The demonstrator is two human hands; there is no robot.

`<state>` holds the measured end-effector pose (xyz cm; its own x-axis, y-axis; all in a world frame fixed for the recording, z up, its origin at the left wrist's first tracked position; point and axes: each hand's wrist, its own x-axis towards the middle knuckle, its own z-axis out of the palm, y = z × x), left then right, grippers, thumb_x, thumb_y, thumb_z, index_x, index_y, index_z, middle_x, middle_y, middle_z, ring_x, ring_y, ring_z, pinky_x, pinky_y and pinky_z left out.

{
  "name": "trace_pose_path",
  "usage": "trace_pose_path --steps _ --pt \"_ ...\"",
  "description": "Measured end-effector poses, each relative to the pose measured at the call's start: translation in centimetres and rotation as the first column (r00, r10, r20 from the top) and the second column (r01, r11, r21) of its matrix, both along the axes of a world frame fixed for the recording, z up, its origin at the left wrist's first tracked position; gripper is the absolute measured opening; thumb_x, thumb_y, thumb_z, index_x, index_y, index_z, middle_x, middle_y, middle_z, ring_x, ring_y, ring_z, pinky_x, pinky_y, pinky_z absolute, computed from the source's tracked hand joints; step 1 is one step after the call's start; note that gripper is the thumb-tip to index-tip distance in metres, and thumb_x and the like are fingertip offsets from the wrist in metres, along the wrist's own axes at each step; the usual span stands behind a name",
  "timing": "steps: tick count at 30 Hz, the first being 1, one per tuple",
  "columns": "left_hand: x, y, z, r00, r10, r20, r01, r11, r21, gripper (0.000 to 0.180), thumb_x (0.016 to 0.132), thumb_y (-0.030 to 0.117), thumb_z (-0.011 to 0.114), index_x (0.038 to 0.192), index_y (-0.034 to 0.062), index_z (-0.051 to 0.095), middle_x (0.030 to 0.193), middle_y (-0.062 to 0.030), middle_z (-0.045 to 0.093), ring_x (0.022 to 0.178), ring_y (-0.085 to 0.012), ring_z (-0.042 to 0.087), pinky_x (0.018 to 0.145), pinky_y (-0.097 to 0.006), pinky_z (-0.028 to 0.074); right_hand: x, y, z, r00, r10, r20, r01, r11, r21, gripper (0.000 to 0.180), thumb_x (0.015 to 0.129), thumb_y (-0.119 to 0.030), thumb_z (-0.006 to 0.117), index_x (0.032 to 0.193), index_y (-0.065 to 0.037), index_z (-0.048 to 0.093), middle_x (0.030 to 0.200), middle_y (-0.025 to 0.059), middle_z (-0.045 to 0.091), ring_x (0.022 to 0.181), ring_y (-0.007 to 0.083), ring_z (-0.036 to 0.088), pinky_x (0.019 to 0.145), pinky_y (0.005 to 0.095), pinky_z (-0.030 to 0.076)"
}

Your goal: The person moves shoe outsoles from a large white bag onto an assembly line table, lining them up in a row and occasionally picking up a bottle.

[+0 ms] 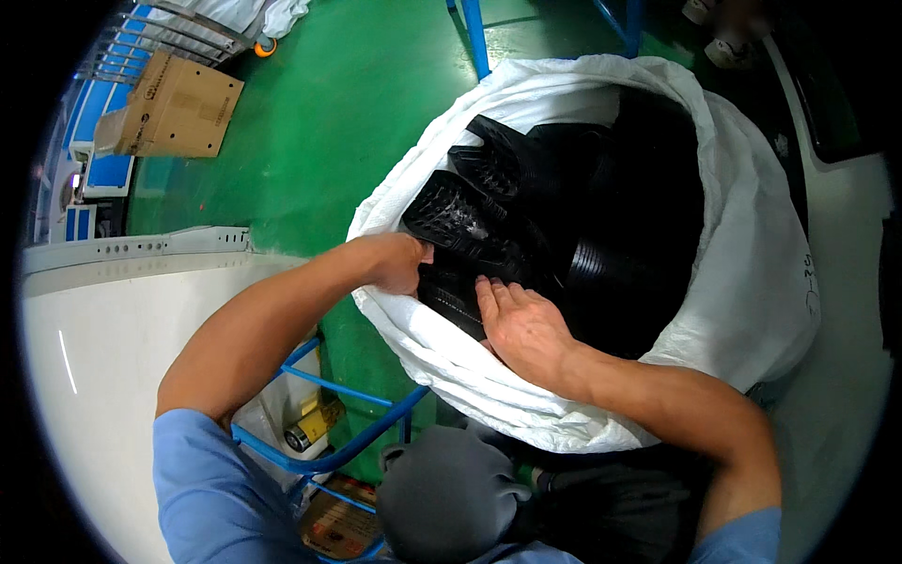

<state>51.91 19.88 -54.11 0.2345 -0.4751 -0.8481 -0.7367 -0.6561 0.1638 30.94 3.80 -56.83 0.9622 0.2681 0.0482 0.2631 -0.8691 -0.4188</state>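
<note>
A large white woven sack [752,273] stands with its mouth wide and its rim rolled down. Inside lie several black moulded pieces [460,218] with ribbed, partly shiny surfaces; their exact kind is hard to make out. At the sack's left rim, my left hand [395,262] is closed, its thumb showing against the black pieces. What its fingers grip is hidden. My right hand [526,327] reaches over the near rim. Its fingers are stretched out and rest on a black piece near my left hand. Deeper in the sack, dark shadow hides much of the contents.
Blue metal tube frames [362,451] stand near left and beyond the sack. A white panel [113,348] lies left, another pale surface [841,376] right. A cardboard box [188,105] and a wire rack [160,38] are far left on the green floor [319,122]. Someone's shoes [728,52] show far right.
</note>
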Motion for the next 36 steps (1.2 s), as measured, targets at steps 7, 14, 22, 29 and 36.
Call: trace_pose_path --steps 7,14,22,29,36 --pt "-1.7 2.0 2.7 0.991 0.129 -0.027 -0.132 0.963 -0.236 0.06 0.068 0.011 0.087 0.124 0.0017 0.067 0.109 -0.0221 0.072 0.106 -0.0386 0.069 0.092 -0.043 0.054 0.2 0.2 -1.9 0.95 0.011 -0.312 0.077 0.96 0.268 0.08 0.09 -0.028 0.068 0.148 0.017 0.035 0.136 0.0354 0.053 0.126 0.043 0.054 0.109 0.0495 0.04" --pt "-2.1 2.0 4.6 0.946 0.296 -0.134 -0.323 0.902 -0.287 0.061 0.069 0.008 0.087 0.126 0.003 0.067 0.096 -0.02 0.072 0.091 -0.03 0.071 0.08 -0.04 0.055 1.7 0.6 -1.6 0.924 0.023 -0.382 0.142 0.907 0.397 0.08 0.089 -0.031 0.068 0.147 0.015 0.038 0.129 0.0367 0.057 0.124 0.0438 0.057 0.109 0.0491 0.041" --pt "-3.2 3.7 4.3 0.839 0.514 -0.177 -0.544 0.793 -0.274 0.077 0.071 0.009 0.087 0.14 0.005 0.055 0.086 -0.0153 0.073 0.084 -0.0251 0.073 0.079 -0.036 0.056 1.0 -1.1 0.5 0.899 0.035 -0.436 0.196 0.859 0.473 0.098 0.079 -0.042 0.083 0.147 0.013 0.038 0.132 0.0366 0.056 0.125 0.0502 0.054 0.113 0.0476 0.042" --pt "-3.2 3.5 5.0 0.549 0.72 -0.425 -0.821 0.56 -0.112 0.075 0.075 0.001 0.084 0.144 0.0015 0.055 0.088 -0.0069 0.072 0.083 -0.0145 0.067 0.075 -0.03 0.052 0.5 -1.9 1.2 0.901 0.038 -0.432 0.21 0.834 0.511 0.099 0.078 -0.043 0.084 0.147 0.011 0.038 0.136 0.0359 0.054 0.127 0.0494 0.052 0.112 0.0502 0.042" --pt "-4.0 4.6 2.2 0.491 0.719 -0.491 -0.865 0.471 -0.175 0.049 0.079 -0.009 0.063 0.128 -0.0018 0.065 0.089 -0.002 0.066 0.08 -0.0102 0.06 0.069 -0.025 0.047 1.0 -1.2 0.2 0.884 0.076 -0.461 0.171 0.865 0.472 0.098 0.079 -0.039 0.081 0.15 0.01 0.035 0.132 0.0382 0.054 0.127 0.0498 0.052 0.114 0.0486 0.038"
